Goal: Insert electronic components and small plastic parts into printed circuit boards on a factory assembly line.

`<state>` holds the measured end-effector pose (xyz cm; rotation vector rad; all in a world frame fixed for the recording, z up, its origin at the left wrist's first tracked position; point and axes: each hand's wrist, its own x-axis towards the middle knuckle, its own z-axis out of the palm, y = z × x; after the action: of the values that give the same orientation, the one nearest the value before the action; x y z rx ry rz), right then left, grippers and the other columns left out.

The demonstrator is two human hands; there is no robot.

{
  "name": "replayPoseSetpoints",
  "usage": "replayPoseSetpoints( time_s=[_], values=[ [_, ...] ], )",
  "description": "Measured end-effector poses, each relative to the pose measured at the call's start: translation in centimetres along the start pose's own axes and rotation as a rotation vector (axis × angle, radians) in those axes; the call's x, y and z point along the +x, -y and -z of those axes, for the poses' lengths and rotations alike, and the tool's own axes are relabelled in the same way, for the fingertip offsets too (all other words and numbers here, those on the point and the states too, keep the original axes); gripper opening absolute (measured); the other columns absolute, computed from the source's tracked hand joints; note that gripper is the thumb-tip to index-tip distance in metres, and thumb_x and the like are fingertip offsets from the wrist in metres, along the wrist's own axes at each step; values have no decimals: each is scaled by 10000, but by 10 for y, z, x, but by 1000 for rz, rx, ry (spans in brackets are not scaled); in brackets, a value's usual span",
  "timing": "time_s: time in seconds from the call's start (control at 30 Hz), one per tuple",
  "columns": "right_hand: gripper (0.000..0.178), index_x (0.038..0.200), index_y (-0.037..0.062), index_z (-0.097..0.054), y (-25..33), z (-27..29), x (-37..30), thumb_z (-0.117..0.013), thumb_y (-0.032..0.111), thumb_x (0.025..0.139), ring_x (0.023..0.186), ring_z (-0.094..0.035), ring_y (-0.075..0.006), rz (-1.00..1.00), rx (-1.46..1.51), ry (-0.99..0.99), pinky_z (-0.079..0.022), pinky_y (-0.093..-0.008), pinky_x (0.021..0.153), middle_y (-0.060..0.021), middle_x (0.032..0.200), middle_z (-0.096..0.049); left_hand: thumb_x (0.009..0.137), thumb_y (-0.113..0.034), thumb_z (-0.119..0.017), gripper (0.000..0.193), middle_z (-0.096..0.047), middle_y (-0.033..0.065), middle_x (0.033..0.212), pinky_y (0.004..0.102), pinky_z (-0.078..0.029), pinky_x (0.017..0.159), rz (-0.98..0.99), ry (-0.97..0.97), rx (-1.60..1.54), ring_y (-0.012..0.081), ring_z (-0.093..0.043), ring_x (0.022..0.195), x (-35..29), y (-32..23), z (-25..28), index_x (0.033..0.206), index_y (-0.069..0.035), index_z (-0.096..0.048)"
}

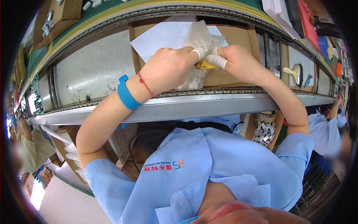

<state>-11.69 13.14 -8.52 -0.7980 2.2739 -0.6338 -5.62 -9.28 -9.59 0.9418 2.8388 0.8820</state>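
A clear, crumpled plastic bag (198, 34) hangs between my two hands above a shallow cardboard box. My left hand (166, 69), with a blue wrist strap (127, 93) and a red cord at its wrist, pinches the bag from the left. From the other side my right hand (242, 64) grips it, fingers closed. White finger covers (217, 61) show on both hands. Between the hands lies a yellow piece (206, 65), whose kind I cannot make out. The bag's lower part (194, 80) bulges with pale contents that are blurred by the plastic.
The cardboard box (254, 44) holds a white sheet (156, 39) and sits between chain-lined conveyor rails. A metal edge (209, 106) runs in front of me. To the right lies a brush (297, 72); below it, a container of small metal parts (264, 133). Other people work at both sides.
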Motion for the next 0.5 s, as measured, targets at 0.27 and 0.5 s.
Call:
replayPoseSetpoints(
  time_s=[0.27, 0.5],
  values=[
    [332, 823, 7, -668, -11, 19, -31, -550, 303, 919, 612, -549, -144, -83, 269, -140, -414, -325, 578, -69, 649, -598, 600, 85, -526, 406, -623, 120, 814, 410, -479, 510, -81, -20, 14, 325, -592, 607, -7, -9, 3, 986, -33, -566],
    [181, 893, 42, -671, -22, 12, -10, -552, 179, 898, 614, -509, -87, 19, 291, 8, -395, -286, 554, -13, 670, -600, 575, 117, -501, 452, -647, 132, 883, 402, -492, 524, -159, 35, -1, 332, -593, 584, 1, -14, 8, 987, -51, -584]
  ],
)
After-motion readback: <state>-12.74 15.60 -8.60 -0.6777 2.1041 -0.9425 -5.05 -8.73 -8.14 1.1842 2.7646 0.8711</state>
